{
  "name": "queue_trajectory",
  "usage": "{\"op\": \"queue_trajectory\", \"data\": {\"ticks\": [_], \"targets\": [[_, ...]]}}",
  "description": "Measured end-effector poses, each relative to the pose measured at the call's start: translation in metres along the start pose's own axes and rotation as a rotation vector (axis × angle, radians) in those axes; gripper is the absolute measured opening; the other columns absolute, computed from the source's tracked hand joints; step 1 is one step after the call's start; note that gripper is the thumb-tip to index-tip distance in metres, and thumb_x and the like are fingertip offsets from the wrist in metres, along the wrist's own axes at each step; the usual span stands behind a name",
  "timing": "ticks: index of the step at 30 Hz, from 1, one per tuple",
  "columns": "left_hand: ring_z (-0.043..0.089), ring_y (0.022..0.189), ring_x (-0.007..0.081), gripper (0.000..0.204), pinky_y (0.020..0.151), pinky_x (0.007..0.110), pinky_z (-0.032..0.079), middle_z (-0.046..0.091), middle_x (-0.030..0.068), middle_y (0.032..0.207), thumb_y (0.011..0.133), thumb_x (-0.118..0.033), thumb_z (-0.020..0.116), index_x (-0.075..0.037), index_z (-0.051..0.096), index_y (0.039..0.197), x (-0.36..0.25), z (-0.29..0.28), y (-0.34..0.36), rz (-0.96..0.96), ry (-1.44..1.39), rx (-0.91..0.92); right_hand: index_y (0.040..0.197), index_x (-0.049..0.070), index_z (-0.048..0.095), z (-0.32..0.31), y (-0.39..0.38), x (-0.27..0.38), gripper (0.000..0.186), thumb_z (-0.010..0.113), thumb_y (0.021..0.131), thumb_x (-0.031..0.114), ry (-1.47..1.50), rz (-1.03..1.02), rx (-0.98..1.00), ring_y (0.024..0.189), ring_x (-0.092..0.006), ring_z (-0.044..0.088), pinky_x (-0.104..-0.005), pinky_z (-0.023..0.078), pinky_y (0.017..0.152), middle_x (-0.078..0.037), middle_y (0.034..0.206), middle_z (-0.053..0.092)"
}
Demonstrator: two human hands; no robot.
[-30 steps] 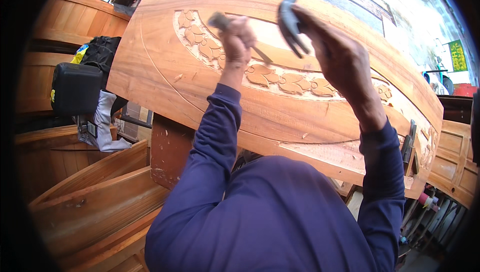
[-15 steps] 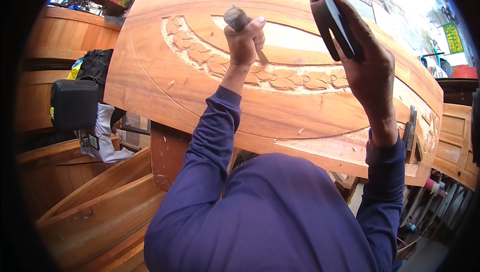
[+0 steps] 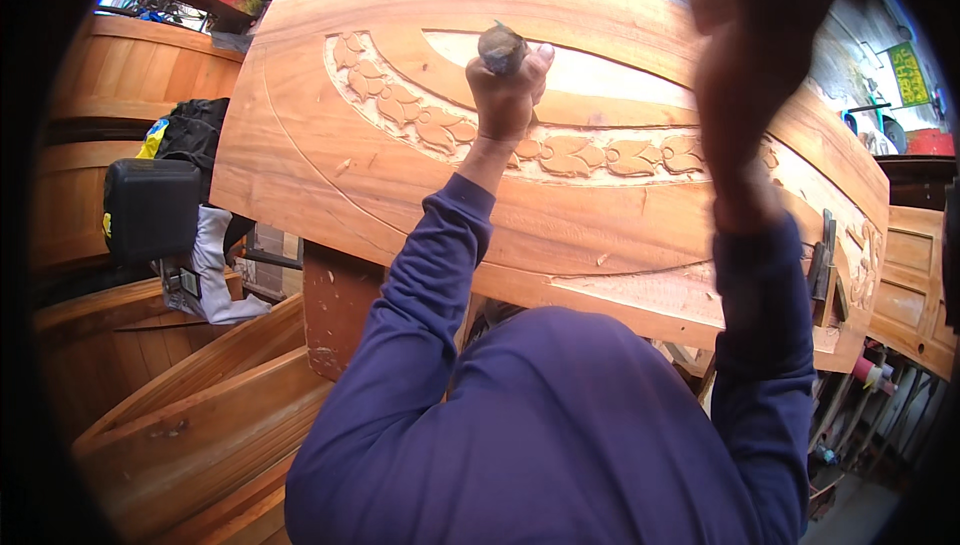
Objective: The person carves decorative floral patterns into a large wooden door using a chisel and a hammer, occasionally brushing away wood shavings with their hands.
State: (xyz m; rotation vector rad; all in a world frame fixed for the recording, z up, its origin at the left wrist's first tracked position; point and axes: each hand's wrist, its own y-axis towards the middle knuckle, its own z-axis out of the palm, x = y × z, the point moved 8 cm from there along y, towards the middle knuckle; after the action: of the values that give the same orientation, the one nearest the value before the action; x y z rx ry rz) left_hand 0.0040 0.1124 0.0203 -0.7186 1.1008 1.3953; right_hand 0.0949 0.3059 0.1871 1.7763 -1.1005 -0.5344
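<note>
Right, I'm watching the left hand (image 3: pixel 505 85) gripping a chisel (image 3: pixel 500 45) tight in a closed fist, its battered butt end poking up above the knuckles while the blade is hiding behind the hand, down on the leaf carving (image 3: pixel 560 150) running across the big wooden panel (image 3: pixel 330 165). The right hand (image 3: pixel 760 65) is climbing — half a second ago it was lower with a mallet clearly in it, and now it's blurring up near the top of frame, so I can't tell what it's clutching or how. I'm reading that as a swing winding up over the chisel, which hasn't shifted off its spot in the leaf band. More chisels (image 3: pixel 822 265) are lying at the panel's right end — a black case (image 3: pixel 150 210) is sitting off left.
</note>
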Motion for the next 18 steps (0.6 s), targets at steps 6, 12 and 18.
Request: {"op": "queue_trajectory", "data": {"ticks": [6, 12, 18], "targets": [[0.047, 0.052, 0.0022, 0.016, 0.045, 0.022, 0.033, 0.058, -0.0036, 0.065, 0.093, -0.007, 0.076, -0.005, 0.066, 0.08, 0.003, -0.001, 0.003, -0.063, -0.053, 0.22, 0.148, 0.03, 0.058, 0.057, 0.0, 0.047, 0.072, 0.069, 0.086, -0.005, 0.312, 0.164, 0.194, 0.087, -0.0261, 0.077, -0.0367, 0.062, 0.071, -0.013, 0.108, 0.077], [0.042, 0.043, 0.0042, 0.036, 0.039, 0.024, 0.033, 0.049, -0.0051, 0.053, 0.094, -0.013, 0.069, -0.014, 0.054, 0.062, 0.011, -0.035, 0.007, 0.054, -0.267, 0.146, 0.147, 0.034, 0.059, 0.06, -0.041, 0.043, 0.072, 0.069, 0.086, -0.002, 0.124, 0.28, 0.467, 0.075, -0.0266, 0.074, -0.0383, 0.059, 0.062, -0.01, 0.093, 0.076], [0.032, 0.037, 0.0082, 0.038, 0.036, 0.027, 0.032, 0.037, -0.0054, 0.047, 0.087, -0.012, 0.067, -0.017, 0.041, 0.059, 0.003, -0.042, 0.018, 0.016, -0.133, -0.043, 0.155, 0.017, 0.048, 0.023, -0.087, 0.009, 0.07, 0.063, 0.093, -0.012, 0.597, 0.674, 0.247, 0.138, -0.0197, 0.054, -0.0337, 0.047, 0.115, -0.009, 0.156, 0.052]]}}
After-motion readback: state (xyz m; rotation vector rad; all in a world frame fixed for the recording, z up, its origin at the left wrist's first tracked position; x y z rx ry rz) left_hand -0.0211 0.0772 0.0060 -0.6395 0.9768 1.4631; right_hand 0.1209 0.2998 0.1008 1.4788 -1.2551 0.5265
